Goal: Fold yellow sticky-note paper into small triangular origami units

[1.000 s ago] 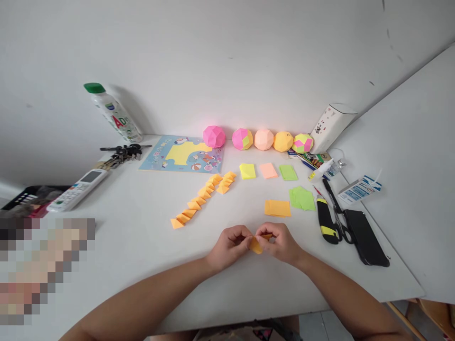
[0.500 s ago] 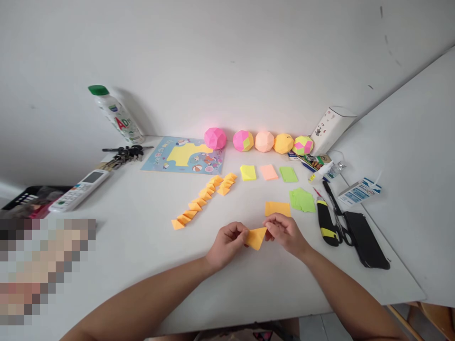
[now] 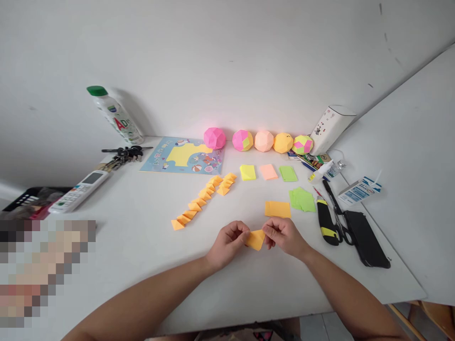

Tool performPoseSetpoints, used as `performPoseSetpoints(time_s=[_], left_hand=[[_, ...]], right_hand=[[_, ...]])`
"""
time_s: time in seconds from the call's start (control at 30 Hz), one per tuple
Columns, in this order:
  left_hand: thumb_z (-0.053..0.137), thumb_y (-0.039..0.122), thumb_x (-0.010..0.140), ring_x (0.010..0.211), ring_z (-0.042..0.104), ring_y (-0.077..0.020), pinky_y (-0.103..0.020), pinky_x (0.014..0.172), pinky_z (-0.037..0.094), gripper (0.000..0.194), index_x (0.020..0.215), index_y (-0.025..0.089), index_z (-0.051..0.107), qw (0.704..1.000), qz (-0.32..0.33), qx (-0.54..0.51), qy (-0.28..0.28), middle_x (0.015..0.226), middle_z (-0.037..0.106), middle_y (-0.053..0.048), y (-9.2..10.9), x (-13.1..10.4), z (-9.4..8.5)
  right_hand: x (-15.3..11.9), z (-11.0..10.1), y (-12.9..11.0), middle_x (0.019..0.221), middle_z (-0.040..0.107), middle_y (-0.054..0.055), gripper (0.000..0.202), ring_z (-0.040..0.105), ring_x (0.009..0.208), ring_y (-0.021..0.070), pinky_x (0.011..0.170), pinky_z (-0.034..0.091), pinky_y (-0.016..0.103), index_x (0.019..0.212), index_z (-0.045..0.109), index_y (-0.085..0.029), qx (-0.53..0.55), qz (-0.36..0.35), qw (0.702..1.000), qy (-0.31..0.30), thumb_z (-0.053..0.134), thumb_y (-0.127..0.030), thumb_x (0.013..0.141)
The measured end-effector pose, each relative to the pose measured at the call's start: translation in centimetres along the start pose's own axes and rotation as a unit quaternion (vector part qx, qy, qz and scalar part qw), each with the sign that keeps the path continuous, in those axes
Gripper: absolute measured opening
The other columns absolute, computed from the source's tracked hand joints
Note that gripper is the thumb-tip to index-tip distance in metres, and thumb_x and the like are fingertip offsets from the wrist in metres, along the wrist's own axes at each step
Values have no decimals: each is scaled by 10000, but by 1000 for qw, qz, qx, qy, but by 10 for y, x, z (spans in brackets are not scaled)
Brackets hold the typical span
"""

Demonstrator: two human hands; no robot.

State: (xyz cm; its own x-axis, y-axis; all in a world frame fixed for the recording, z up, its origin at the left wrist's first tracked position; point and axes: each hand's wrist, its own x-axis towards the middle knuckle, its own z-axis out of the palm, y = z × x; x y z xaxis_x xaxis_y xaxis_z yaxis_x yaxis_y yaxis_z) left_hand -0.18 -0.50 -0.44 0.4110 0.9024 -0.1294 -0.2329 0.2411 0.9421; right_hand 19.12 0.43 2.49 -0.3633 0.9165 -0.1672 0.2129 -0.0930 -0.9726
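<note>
An orange paper piece [image 3: 255,240] is held between both hands above the white table. My left hand [image 3: 229,244] pinches its left side between thumb and fingers. On the right, my right hand [image 3: 286,237] pinches the upper right corner. Just beyond lies an orange stack of paper [image 3: 277,209], with light green paper [image 3: 302,200] beside it. Folded orange pieces [image 3: 195,204] form a slanting row to the left. Yellow [image 3: 248,172], pink [image 3: 268,172] and green [image 3: 287,174] paper pads lie farther back.
Several paper balls [image 3: 264,141] line the wall. A puzzle board [image 3: 183,156], bottle [image 3: 119,118] and remote [image 3: 78,191] are at the left. A utility knife [image 3: 327,221], scissors [image 3: 343,227], black case [image 3: 367,239] and small carton [image 3: 359,190] lie at the right.
My right hand has shifted slightly down and now pinches the orange paper's right corner, which looks folded in more. My left hand has barely moved.
</note>
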Motion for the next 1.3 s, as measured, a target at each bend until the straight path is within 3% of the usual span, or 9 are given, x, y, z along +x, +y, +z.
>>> performPoseSetpoints(time_s=[0.27,0.43,0.57,0.7,0.87,1.07,1.3], left_hand=[[517,374,835,634,502,-106,-256,622,425,224,764,164,486,1000,18,-16,3,693,510,10,-3,-1,-1],[530,392,823,622,523,-108,-263,613,445,234,784,168,479,999,21,-19,29,705,540,9,-7,0,-2],[539,408,813,602,546,-119,-273,590,458,250,790,164,487,998,14,9,53,696,587,-6,-8,0,0],[525,437,812,658,561,-140,-292,643,464,277,794,161,521,1000,7,13,14,719,599,-19,-2,0,1],[399,512,848,792,561,-188,-320,732,445,411,868,159,609,997,-47,12,-57,821,621,-56,7,2,-2],[537,477,793,907,538,-205,-302,751,417,344,953,180,605,995,-54,13,-86,889,622,-54,9,5,-2],[656,338,742,726,504,-122,-259,648,401,348,1042,192,557,993,-31,-38,-103,829,530,-19,10,7,-3]], right_hand=[[1,-1,-3,544,574,-11,302,538,436,90,456,408,219,658,519,-153,24,11,1000,8,504,-375,862],[1,0,-5,585,588,5,303,585,526,122,503,435,241,868,579,-142,45,1,999,27,454,-419,883],[2,3,0,693,601,5,275,585,567,115,519,464,238,966,559,-165,40,10,999,29,599,-380,800],[2,5,7,796,597,17,237,542,549,88,522,502,246,918,584,-172,27,-12,998,56,636,-343,763],[1,8,7,791,620,27,156,569,633,125,561,524,265,867,614,-188,-12,-73,995,60,638,-304,765],[-1,9,1,865,655,52,103,606,799,179,700,512,310,876,632,-207,-81,-132,987,44,589,-269,806],[0,10,-1,956,604,55,190,594,795,154,711,516,293,982,595,-214,-53,-128,990,32,577,-207,793]])
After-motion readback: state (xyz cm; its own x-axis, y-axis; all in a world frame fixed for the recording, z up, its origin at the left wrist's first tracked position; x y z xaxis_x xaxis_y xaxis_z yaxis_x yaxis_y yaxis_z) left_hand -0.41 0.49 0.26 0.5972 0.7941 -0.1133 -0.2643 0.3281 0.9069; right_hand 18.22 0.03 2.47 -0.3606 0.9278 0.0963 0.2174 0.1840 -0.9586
